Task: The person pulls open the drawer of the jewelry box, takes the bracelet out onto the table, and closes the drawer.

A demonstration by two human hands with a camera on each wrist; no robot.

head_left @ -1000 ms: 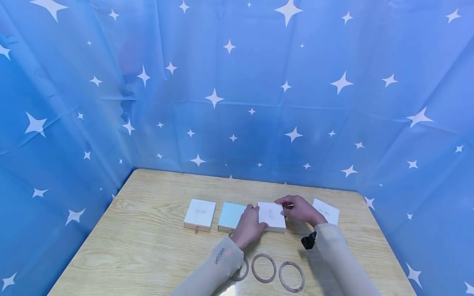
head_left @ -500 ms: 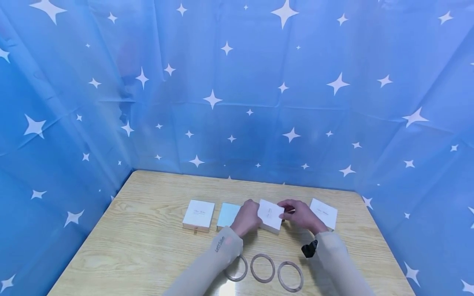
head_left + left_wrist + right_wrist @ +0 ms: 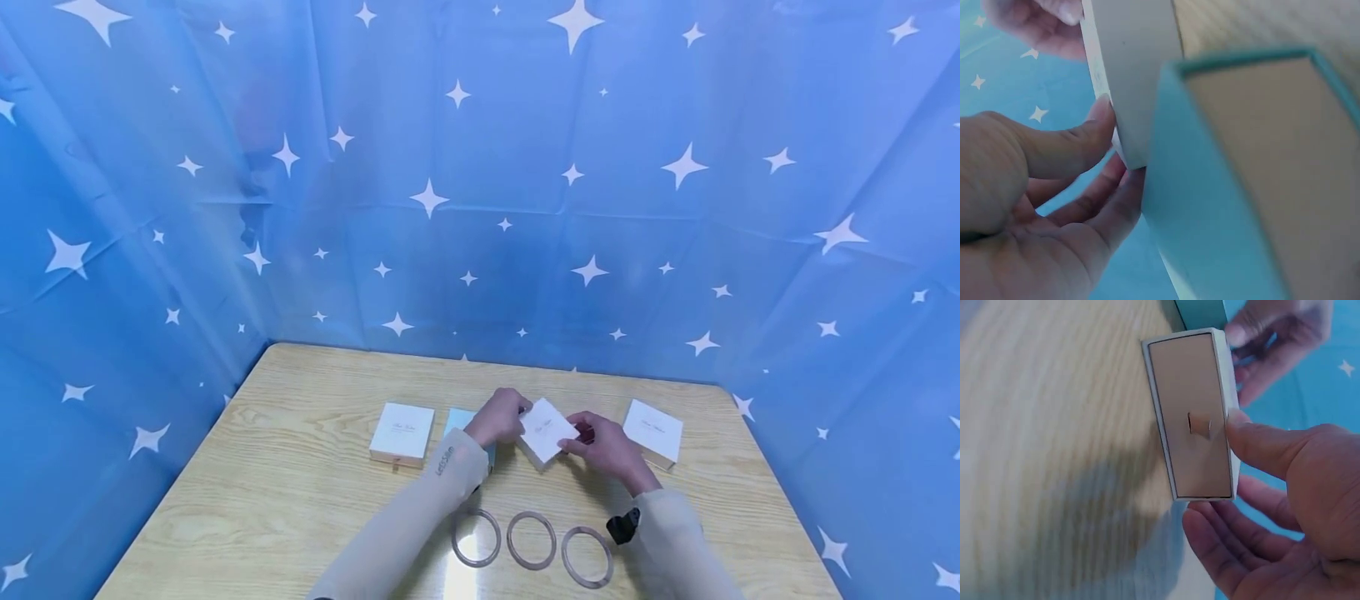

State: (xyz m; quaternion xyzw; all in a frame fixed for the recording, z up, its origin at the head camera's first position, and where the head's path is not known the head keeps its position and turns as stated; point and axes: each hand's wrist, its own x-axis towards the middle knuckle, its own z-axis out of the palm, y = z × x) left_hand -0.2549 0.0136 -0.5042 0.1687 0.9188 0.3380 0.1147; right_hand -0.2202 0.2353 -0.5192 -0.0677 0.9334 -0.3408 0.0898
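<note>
A small white box [image 3: 546,427] with faint lettering on top sits turned cornerwise between my two hands. My left hand [image 3: 498,417] pinches its left corner, thumb on top. My right hand [image 3: 609,452] grips the right corner, thumb on top and fingers curled at the end. In the right wrist view the box shows a tan drawer front [image 3: 1188,456] with a small pull tab [image 3: 1200,425]. A light blue box [image 3: 459,419] lies just left, partly hidden behind my left hand and sleeve. It looms large in the left wrist view.
Another white box [image 3: 402,432] lies at the left of the row, and a slanted one [image 3: 653,429] at the right. Three bangle-like rings [image 3: 532,567] lie near the table's [image 3: 262,500] front. A starry blue curtain [image 3: 510,183] hangs behind and at the sides.
The white box has turned cornerwise between my hands. My left hand has shifted slightly away from me, to the box's far left corner. The leftmost ring has come into full view.
</note>
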